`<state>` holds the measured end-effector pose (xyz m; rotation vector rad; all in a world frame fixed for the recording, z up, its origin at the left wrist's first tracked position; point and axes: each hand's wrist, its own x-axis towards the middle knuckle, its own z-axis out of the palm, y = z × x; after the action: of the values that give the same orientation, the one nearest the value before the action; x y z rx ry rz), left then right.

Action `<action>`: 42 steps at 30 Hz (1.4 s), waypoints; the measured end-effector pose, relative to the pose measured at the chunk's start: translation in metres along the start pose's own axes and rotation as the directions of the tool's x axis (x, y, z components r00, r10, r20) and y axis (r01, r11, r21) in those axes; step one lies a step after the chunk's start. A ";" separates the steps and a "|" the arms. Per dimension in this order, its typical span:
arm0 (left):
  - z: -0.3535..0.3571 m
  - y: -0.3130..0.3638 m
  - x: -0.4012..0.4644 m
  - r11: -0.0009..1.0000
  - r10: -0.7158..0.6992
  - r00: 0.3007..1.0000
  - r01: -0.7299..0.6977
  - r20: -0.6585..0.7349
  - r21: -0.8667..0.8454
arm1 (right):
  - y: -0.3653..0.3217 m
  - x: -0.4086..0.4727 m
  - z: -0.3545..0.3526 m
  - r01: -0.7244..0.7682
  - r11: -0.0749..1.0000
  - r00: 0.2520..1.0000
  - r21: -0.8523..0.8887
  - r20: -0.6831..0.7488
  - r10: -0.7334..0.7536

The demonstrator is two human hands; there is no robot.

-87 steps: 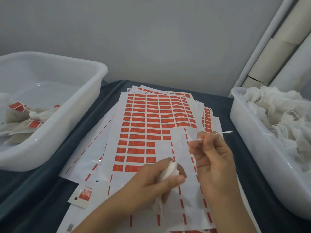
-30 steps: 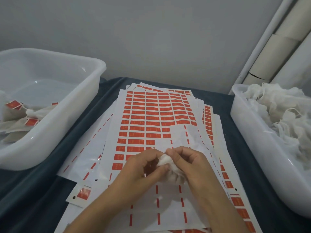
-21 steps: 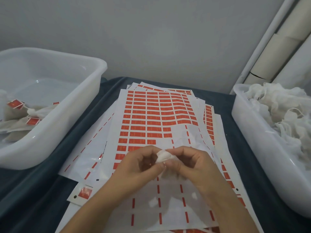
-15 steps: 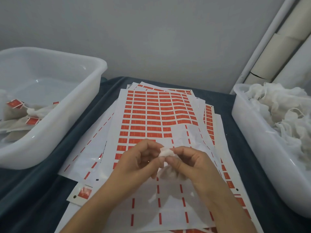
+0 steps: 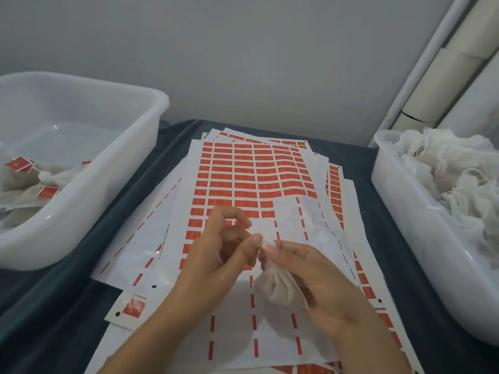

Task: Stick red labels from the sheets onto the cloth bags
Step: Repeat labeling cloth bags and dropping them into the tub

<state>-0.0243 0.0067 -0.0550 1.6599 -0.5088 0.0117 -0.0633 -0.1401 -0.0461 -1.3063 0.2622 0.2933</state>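
Now the cloth bag (image 5: 279, 288) hangs down from the right hand (image 5: 318, 279), whose thumb and fingers pinch it at the gathered neck; half a second back it was a crumpled wad squeezed between both hands, so it has been shaken out and its body shows. Left hand (image 5: 216, 255) meets it at the neck, thumb tip touching the white top, forefinger curled up and free; whether it truly pinches the cloth cannot be told. No red label is on this bag yet, and none is visible in either hand. Likely next: peel one from the label sheet (image 5: 253, 174) lying under and beyond the hands, its near rows already stripped. A loose single label (image 5: 132, 309) sits near left. Further out, left tub (image 5: 108, 184) holds finished labelled bags (image 5: 32, 182); right tub (image 5: 405, 211) holds the unlabelled pile (image 5: 453, 171).
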 end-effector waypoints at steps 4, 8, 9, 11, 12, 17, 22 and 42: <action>0.001 0.004 0.003 0.983 -0.106 0.994 0.108 0.020 -0.147 | 0.002 0.000 -0.005 -0.051 0.967 0.996 0.249 0.078 0.032; 0.000 0.001 0.006 0.912 -0.243 0.964 0.265 0.109 -0.314 | 0.003 -0.001 -0.003 -0.040 0.966 0.994 0.255 0.106 0.013; -0.001 0.000 0.006 0.886 -0.265 0.953 0.300 0.144 -0.353 | 0.003 -0.001 -0.003 -0.043 0.960 0.993 0.276 0.117 0.011; -0.002 -0.002 0.004 0.841 -0.279 0.938 0.341 0.205 -0.421 | 0.000 -0.002 0.000 -0.050 0.963 0.993 0.264 0.116 0.020; -0.003 -0.002 0.004 0.824 -0.275 0.937 0.346 0.217 -0.449 | 0.000 -0.002 -0.001 -0.034 0.979 0.996 0.199 0.087 0.017; -0.004 -0.002 0.005 0.972 -0.151 0.982 0.127 -0.115 -0.200 | -0.007 -0.003 0.000 0.143 0.990 0.990 0.005 -0.010 -0.143; 0.010 -0.005 -0.001 0.878 0.339 0.939 -0.294 -0.058 0.377 | 0.000 0.003 0.004 0.180 0.969 0.976 -0.171 -0.094 -0.198; -0.025 -0.011 0.007 0.302 -0.348 0.882 0.426 0.317 -0.853 | 0.005 0.003 0.005 0.181 0.963 0.983 -0.199 0.048 -0.175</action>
<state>-0.0073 0.0290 -0.0594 0.6050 -0.0642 -0.6153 -0.0618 -0.1341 -0.0503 -1.5154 0.0895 0.1893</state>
